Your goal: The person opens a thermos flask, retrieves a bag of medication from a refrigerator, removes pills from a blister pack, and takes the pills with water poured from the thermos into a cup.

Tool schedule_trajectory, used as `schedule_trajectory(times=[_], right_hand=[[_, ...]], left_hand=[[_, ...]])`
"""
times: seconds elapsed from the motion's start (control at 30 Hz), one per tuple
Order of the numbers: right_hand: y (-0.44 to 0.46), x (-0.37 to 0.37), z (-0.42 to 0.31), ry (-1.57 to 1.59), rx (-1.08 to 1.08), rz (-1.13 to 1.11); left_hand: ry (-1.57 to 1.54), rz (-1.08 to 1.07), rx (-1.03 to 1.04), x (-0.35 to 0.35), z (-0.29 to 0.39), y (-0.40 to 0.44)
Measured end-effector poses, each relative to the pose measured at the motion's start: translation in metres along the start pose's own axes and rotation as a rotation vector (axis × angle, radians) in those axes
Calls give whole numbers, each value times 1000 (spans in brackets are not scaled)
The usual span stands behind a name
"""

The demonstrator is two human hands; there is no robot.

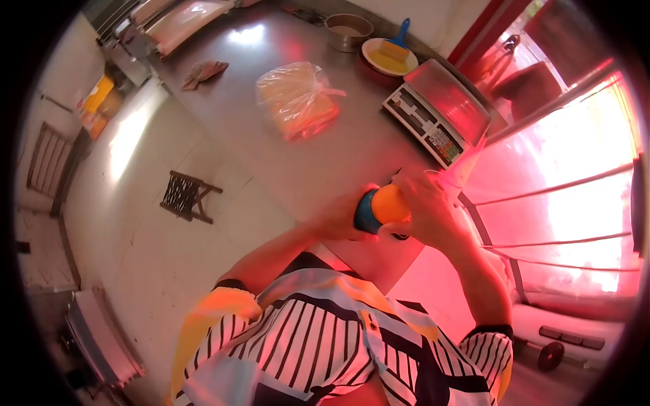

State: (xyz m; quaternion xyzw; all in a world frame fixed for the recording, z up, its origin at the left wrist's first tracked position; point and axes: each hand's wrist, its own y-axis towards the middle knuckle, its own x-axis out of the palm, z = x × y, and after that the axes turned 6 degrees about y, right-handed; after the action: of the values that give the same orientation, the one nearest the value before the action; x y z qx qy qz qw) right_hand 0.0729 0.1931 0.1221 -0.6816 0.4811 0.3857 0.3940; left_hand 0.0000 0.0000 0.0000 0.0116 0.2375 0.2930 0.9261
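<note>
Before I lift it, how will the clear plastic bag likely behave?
The clear plastic bag will probably crumple where gripped: its film looks thin and wrinkled. It seems unlikely to roll, lying low and broad on the table.

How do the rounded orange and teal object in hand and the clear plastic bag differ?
The rounded orange and teal object is held by left hand and right hand; the clear plastic bag lies on the metal table. The object looks opaque and smaller; the bag, transparent and larger. Both show some orange.

orange-and-teal rounded object [389, 204], teal side left, held, partly hidden
</note>
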Motion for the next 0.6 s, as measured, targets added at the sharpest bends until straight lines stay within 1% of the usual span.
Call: schedule_trajectory(times=[0.07, 0.1, 0.13, 0.17, 0.2, 0.27, 0.37, 0.47, 0.57, 0.6], right_hand=[[2, 8, 7, -83, -146, 90], [13, 22, -24, -35, -115, 135], [10, 30, -42, -44, -78, 188], [22, 27, -40, -77, -21, 214], [34, 25, -38, -109, 38, 238], [54, 36, -35, 22, 240, 102], [59, 39, -34, -97, -84, 178], [69, 41, -54, 74, 336, 288], [86, 43, -43, 443, 441, 73], [86, 43, -43, 400, 288, 134]], left_hand=[[37, 19, 98, 1, -19, 11], [43, -22, 3, -23, -23, -24], [42, -39, -41, -26, -25, -41], [74, -26, -17, -35, -37, -28], [86, -1, 66, -38, -47, -4], [116, -8, 133, -51, -56, 7], [153, 5, 201, -54, -85, 7], [165, -49, 51, -65, -76, 5], [168, -4, 198, -71, -84, 11], [141, -1, 167, -72, -89, 11]])
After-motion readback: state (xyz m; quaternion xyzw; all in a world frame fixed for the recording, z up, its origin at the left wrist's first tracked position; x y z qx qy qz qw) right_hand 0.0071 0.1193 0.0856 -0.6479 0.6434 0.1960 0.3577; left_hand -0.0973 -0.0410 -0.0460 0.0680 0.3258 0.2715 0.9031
